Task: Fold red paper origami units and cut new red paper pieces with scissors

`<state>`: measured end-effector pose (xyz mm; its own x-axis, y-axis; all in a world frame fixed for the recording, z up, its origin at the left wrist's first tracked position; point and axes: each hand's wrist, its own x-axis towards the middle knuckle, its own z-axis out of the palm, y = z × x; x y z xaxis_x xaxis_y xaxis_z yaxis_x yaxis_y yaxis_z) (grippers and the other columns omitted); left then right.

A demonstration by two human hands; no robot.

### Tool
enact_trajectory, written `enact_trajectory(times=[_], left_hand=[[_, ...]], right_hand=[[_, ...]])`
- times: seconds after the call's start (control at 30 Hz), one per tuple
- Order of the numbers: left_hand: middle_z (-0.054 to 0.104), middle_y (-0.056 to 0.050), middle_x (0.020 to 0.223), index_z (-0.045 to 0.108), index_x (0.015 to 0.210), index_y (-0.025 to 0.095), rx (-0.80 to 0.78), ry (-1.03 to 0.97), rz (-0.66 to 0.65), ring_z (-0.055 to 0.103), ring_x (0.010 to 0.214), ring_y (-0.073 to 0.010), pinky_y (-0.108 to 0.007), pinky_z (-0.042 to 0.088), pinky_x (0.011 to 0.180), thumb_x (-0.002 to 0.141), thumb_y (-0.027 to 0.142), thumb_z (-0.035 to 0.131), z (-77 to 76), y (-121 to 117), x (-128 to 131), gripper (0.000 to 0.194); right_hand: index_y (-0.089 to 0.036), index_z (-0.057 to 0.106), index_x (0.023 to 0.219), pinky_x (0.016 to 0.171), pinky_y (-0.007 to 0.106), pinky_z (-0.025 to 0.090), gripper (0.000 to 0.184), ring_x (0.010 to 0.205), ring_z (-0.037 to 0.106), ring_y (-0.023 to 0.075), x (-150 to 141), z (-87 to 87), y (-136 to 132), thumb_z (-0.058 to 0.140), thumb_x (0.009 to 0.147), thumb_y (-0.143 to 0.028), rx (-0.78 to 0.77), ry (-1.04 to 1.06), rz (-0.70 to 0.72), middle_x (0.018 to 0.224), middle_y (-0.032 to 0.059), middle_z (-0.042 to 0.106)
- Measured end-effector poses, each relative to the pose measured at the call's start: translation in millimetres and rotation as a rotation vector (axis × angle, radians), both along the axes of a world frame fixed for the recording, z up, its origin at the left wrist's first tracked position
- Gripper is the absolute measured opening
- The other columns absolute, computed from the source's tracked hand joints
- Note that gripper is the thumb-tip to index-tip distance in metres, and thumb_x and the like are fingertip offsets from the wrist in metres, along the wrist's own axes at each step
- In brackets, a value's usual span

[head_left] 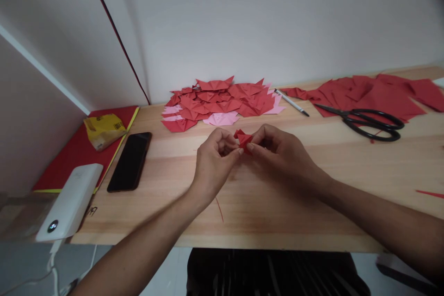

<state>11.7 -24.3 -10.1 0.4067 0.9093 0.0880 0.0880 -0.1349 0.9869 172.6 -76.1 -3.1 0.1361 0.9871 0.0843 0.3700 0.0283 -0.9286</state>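
Note:
Between both hands, just above the wooden table (173,162), is a small folded piece of red paper (244,140). My left hand (217,157) pinches its left side with thumb and fingers. On the other side, my right hand (282,150) grips the paper's right edge the same way. The fingers hide part of the folds. Behind the hands lies a pile of folded red and pink paper pieces (215,99) with pointed corners, close to the wall.
Black-handled scissors (367,122) rest by crumpled red paper (374,95) on the right. A pen (291,102) lies near the pile. At left are a phone (130,162), a white power bank (71,201) with a cable, and a yellow packet (104,130) on a red folder (62,162).

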Motion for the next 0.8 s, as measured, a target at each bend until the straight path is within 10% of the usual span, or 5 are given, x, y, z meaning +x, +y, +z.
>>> enact_trajectory(times=[0.8], left_hand=[[0.057, 0.001, 0.065, 0.06, 0.08, 0.015, -0.112, 0.12, -0.211, 0.052, 0.054, -0.0091, -0.021, 0.04, 0.052, 0.085, 0.029, 0.056, 2.3, 1.3, 0.2, 0.016]], right_hand=[[-0.02, 0.057, 0.084, 0.06, 0.026, 0.039, 0.011, 0.067, 0.054, 0.014, 4.6, -1.9, 0.2, 0.05, 0.091, -0.026, 0.062, -0.184, 0.141, 0.075, -0.0013, 0.062]])
